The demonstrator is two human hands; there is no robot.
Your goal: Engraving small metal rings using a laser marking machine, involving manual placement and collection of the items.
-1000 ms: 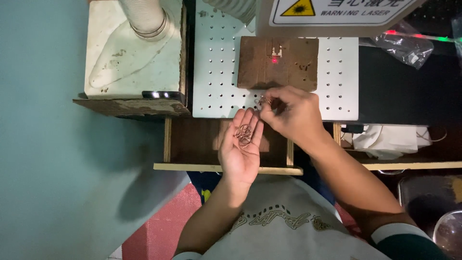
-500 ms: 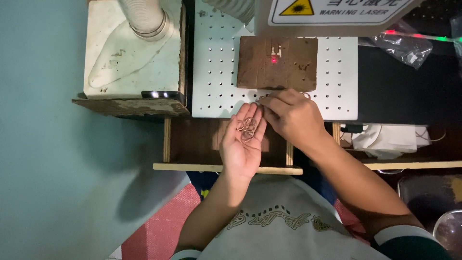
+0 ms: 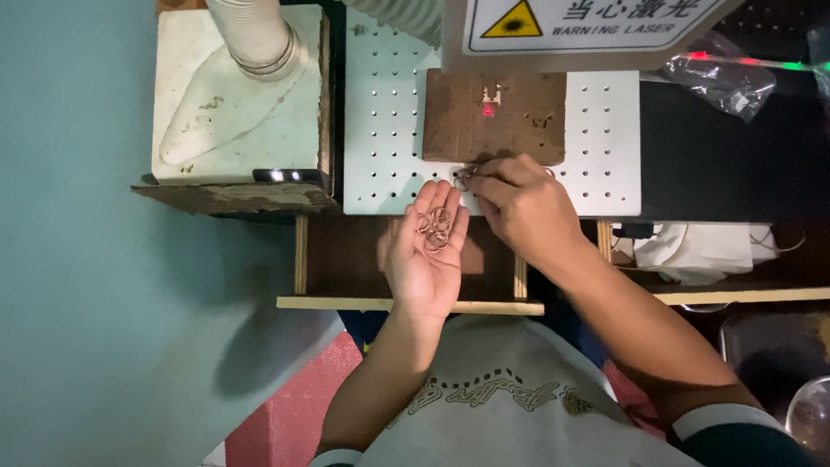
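left hand (image 3: 428, 259) palm up and flat, fingers spread loose, small heap of copper rings (image 3: 435, 228) sitting on them, right hand (image 3: 519, 207) at 2 o'clock, fingers pinched on one ring (image 3: 464, 177) by the brown block (image 3: 494, 117) on the white holed plate (image 3: 385, 112)

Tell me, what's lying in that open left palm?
Several small copper-coloured rings lie loose on the fingers of the left hand, some overlapping. The right hand pinches one more ring just beside it; its fingers hide most of that one.
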